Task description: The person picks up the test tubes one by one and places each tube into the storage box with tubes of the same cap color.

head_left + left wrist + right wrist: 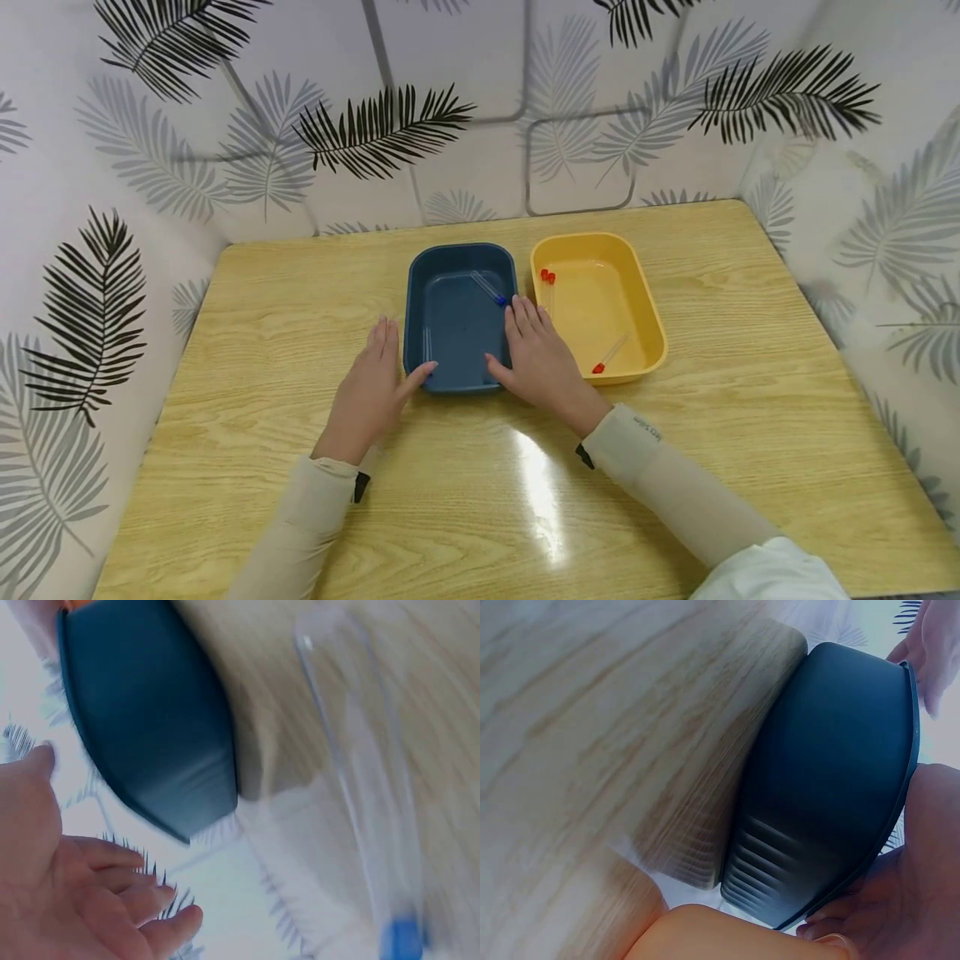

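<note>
Between the two hands stands a dark blue plastic tray (461,333). The left hand (367,383) lies along its left side with fingers straight, the thumb reaching over the near left corner. The right hand (543,362) extends its fingers along the tray's right rim, with the thumb over the inside. In the tray, a clear tube with a blue cap (499,299) lies at the far right, and another clear tube (427,343) lies near the left wall. The left wrist view shows a clear tube (367,780) with a blue cap on the table, hidden in the head view.
A yellow tray (600,308) stands close to the blue tray's right side. Several red-capped clear tubes lie in it, one (611,353) near its front. The wooden table (750,400) meets a leaf-patterned backdrop (480,150) behind.
</note>
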Action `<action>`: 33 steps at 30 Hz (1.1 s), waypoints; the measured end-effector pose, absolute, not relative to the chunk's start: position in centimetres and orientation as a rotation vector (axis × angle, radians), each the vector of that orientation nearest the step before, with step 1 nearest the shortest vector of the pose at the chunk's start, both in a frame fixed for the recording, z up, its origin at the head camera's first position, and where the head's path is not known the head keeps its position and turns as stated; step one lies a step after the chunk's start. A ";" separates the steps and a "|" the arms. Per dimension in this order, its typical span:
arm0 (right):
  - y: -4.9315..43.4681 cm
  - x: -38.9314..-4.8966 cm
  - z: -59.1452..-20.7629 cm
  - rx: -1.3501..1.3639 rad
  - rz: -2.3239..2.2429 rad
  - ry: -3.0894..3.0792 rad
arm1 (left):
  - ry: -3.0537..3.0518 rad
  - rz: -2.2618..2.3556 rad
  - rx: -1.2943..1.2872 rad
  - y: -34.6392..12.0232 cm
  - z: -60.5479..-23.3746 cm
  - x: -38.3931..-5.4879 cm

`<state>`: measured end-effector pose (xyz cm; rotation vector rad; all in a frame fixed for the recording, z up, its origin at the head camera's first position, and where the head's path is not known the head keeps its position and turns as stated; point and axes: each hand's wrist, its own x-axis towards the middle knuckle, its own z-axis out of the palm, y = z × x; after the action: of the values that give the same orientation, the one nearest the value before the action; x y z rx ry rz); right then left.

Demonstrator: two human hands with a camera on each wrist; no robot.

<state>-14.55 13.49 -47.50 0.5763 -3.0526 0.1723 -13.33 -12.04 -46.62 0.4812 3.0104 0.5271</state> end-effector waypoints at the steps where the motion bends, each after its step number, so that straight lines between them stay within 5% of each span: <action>1: 13.5 -14.6 -47.5 0.576 0.170 -3.056 | 3.019 0.539 0.474 -12.5 -46.4 -13.3; 10: 13.4 -14.4 -47.4 0.578 0.180 -3.064 | 3.323 0.544 0.345 -17.3 -45.2 -11.2; 16: 13.4 -14.4 -47.5 0.575 0.193 -3.074 | 3.366 0.490 0.016 -19.2 -45.4 -9.0; 33: 13.5 -14.3 -47.4 0.567 0.190 -3.070 | 2.727 0.662 -0.225 -18.3 -46.9 -7.3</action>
<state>-14.32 13.51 -47.42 0.5672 -3.0704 0.1898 -7.32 -18.33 -46.93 -0.2255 2.7273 0.6617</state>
